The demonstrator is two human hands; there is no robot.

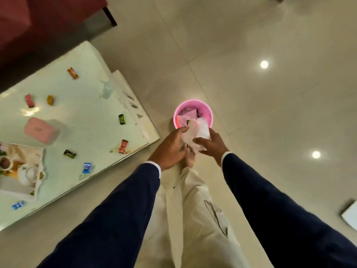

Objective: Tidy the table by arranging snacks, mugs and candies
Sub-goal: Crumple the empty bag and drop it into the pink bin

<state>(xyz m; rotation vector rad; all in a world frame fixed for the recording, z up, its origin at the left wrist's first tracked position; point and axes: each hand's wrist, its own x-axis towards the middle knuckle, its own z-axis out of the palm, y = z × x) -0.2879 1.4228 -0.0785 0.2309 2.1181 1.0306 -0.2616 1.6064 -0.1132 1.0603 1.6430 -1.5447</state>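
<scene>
I stand beside the white table (81, 105), looking down at the floor. Both hands hold a crumpled clear plastic wrapper (199, 132) just above the near rim of a pink bin (207, 113) on the tiles. My left hand (170, 149) grips its left side and my right hand (210, 146) its right side. Some packets lie inside the bin. Several wrapped candies lie scattered on the table, among them an orange one (72, 72), a green one (121, 119), a red one (123, 146) and a blue one (87, 167).
A pink lidded box (39, 130) sits on the table. A tray (39, 167) with a white teapot (29, 174) and a cup (4, 162) stands at the table's left. A dark red sofa (38, 22) is behind. My bare foot (190, 155) is below the hands.
</scene>
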